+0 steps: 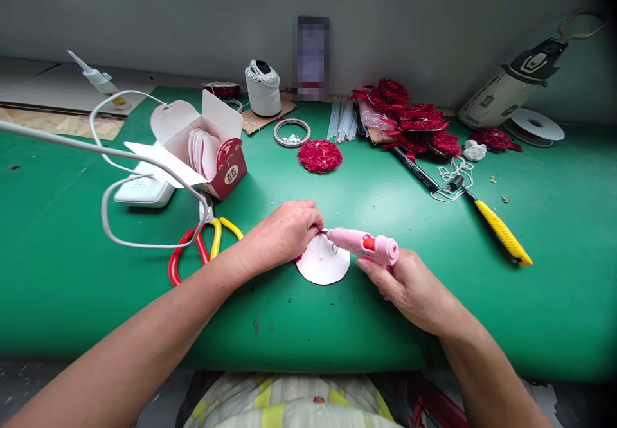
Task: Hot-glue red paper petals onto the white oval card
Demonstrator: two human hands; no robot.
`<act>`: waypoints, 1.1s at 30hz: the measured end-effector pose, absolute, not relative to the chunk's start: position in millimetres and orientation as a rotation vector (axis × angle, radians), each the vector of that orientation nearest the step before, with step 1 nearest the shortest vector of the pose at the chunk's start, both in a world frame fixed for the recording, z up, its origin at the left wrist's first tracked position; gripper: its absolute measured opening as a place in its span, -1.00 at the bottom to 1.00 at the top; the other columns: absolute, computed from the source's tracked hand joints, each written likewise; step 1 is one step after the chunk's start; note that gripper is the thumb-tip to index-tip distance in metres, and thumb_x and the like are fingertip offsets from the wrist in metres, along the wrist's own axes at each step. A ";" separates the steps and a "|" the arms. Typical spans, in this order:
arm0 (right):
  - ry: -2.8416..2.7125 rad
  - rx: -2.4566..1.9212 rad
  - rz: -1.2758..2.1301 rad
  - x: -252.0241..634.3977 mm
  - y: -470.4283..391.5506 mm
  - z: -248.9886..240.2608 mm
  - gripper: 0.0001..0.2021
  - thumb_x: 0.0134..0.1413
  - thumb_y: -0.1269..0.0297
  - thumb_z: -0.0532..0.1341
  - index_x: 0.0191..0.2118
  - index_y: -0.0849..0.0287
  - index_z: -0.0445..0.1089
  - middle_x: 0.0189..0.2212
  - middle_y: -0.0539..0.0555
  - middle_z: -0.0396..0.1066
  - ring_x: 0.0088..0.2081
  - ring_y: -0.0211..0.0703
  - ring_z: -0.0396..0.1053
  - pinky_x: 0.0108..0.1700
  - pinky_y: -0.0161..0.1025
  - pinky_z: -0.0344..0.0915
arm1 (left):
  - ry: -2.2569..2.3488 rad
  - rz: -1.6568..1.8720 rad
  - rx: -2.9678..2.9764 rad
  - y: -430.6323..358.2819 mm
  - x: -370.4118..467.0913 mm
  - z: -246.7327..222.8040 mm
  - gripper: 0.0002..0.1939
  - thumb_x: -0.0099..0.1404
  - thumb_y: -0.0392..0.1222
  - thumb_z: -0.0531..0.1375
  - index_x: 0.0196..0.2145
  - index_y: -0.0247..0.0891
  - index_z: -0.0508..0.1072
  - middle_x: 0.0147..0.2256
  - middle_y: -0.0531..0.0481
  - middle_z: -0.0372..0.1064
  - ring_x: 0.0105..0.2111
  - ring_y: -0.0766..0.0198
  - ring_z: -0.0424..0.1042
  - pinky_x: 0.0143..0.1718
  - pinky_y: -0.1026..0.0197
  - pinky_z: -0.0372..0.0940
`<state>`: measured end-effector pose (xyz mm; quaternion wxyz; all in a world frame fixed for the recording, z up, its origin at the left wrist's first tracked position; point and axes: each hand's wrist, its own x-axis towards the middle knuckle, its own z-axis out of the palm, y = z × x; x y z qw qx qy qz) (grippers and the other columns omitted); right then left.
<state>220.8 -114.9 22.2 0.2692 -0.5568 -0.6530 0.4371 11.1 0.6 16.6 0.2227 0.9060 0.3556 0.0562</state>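
A round white paper disc [324, 266] lies on the green mat near its front, a bit of red showing at its left edge. My left hand [295, 227] is closed at the disc's upper left edge, fingertips pinched together; what they hold is mostly hidden, with a little red beside them. In my right hand [409, 286] is a pink hot glue gun [361, 243], its nozzle pointing left, close to my left fingertips at the disc's top. Beyond the hands sits a red rosette [320, 156].
An open red and white box [226, 169] of paper discs and a white power bank [144, 187] stand left, a pale cable looping above. Pliers [214, 238] and red-handled scissors [179, 258] lie near my left forearm. Red rosettes [419, 119], a marker [414, 168] and a yellow cutter [501, 230] lie right.
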 end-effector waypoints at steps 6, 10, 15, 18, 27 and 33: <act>-1.750 -1.521 1.166 219.7 -114.4 22.5 -0.65 0.32 0.05 0.05 -0.03 0.08 0.49 -0.66 -0.02 0.32 -0.49 -0.08 0.41 -0.39 -0.20 0.38 | 0.986 0.139 2.490 0.6 12.1 17.9 -0.76 0.29 -0.38 0.08 -0.31 -0.30 0.56 -0.26 -0.10 0.47 -0.25 0.22 0.46 -0.14 0.21 0.31; -1.743 -1.520 1.187 220.9 -113.4 24.0 -0.66 0.32 0.06 0.06 -0.06 0.06 0.50 -0.65 -0.01 0.33 -0.48 -0.08 0.41 -0.37 -0.19 0.38 | 0.984 0.147 2.492 0.8 12.3 18.2 -0.77 0.28 -0.38 0.09 -0.32 -0.29 0.56 -0.26 -0.09 0.47 -0.26 0.23 0.46 -0.15 0.22 0.31; -1.754 -1.520 1.209 222.4 -113.0 26.2 -0.69 0.31 0.04 0.08 -0.13 0.06 0.50 -0.62 -0.03 0.32 -0.56 -0.19 0.31 -0.41 -0.22 0.37 | 0.981 0.179 2.483 0.5 11.9 17.8 -0.77 0.27 -0.39 0.09 -0.33 -0.28 0.55 -0.28 -0.08 0.47 -0.27 0.24 0.46 -0.16 0.24 0.31; -1.758 -1.522 1.203 222.4 -113.4 26.1 -0.69 0.31 0.03 0.08 -0.17 0.06 0.50 -0.62 -0.03 0.31 -0.59 -0.22 0.26 -0.42 -0.24 0.37 | 0.982 0.183 2.480 0.5 11.9 17.4 -0.77 0.27 -0.39 0.09 -0.33 -0.27 0.55 -0.28 -0.07 0.47 -0.27 0.24 0.46 -0.17 0.24 0.31; -1.735 -1.508 1.238 222.9 -112.5 25.5 -0.66 0.30 0.00 0.07 -0.12 0.05 0.50 -0.62 -0.02 0.32 -0.57 -0.18 0.31 -0.41 -0.21 0.38 | 0.989 0.157 2.472 0.9 11.3 18.4 -0.77 0.27 -0.39 0.08 -0.32 -0.28 0.56 -0.27 -0.08 0.47 -0.27 0.23 0.46 -0.18 0.23 0.31; -1.784 -1.510 1.194 224.1 -112.7 22.5 -0.67 0.29 0.01 0.08 -0.10 0.04 0.50 -0.61 -0.01 0.36 -0.51 -0.13 0.37 -0.37 -0.21 0.39 | 0.977 0.175 2.481 0.9 10.8 17.2 -0.77 0.26 -0.40 0.09 -0.32 -0.27 0.55 -0.27 -0.07 0.47 -0.27 0.24 0.46 -0.18 0.24 0.31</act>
